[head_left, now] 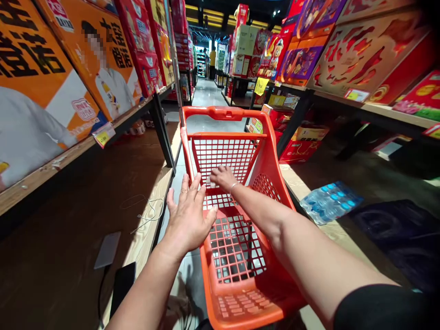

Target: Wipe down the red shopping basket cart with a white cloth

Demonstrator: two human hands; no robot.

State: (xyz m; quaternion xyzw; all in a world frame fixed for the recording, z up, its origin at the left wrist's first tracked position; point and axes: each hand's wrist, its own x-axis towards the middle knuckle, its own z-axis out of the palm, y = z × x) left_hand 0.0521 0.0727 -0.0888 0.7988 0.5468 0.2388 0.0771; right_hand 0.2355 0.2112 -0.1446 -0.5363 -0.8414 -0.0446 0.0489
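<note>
A red-orange plastic shopping cart (280, 169) stands right in front of me, its grid floor bare and its handle (227, 112) at the far end. Above the cart's left rim, my left hand (190, 213) is spread with the fingers apart and nothing in it. My right hand (223, 178) reaches over the basket towards the upright grid flap (228, 149). Its fingers are stretched out and hold nothing that I can see; whether they touch the grid I cannot tell. A thin bracelet (234, 186) circles the right wrist.
Shelves with orange drink cartons (79, 98) line the left, gift boxes (364, 59) the right. On low boards lie a white cable (151, 211), a flat grey device (107, 250) and a pack of water bottles (330, 201). A tiled aisle (209, 89) runs ahead, with a person (212, 57) far off.
</note>
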